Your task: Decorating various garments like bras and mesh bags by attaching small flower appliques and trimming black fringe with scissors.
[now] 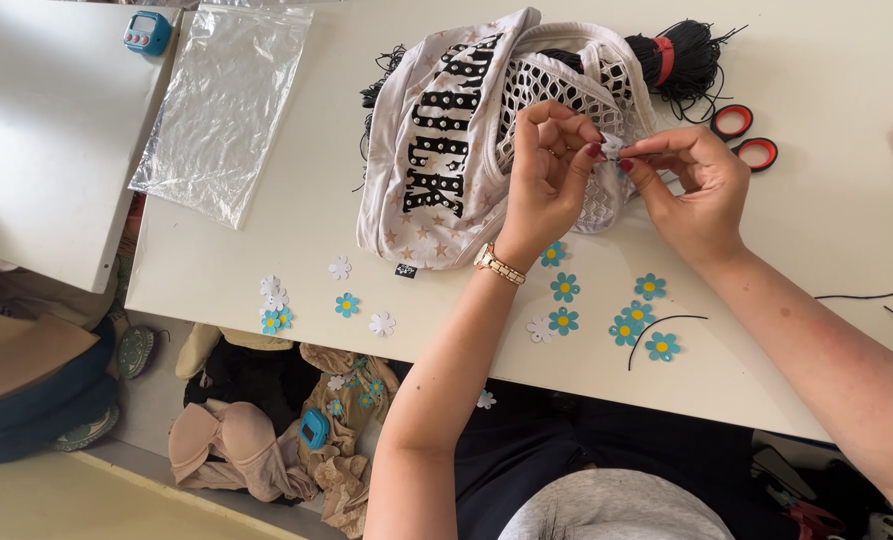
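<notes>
A white top with black lettering, small stars and a net panel lies on the white table. Over its net part, my left hand and my right hand pinch one small white flower piece between their fingertips. My left wrist wears a gold watch. Several blue flowers with yellow centres and white flowers lie scattered on the table just in front of my hands.
A bundle of black cord with a red tie and red-handled scissors lie behind my right hand. A clear plastic bag and a small blue timer are at the left. Clothes lie on the floor below the table edge.
</notes>
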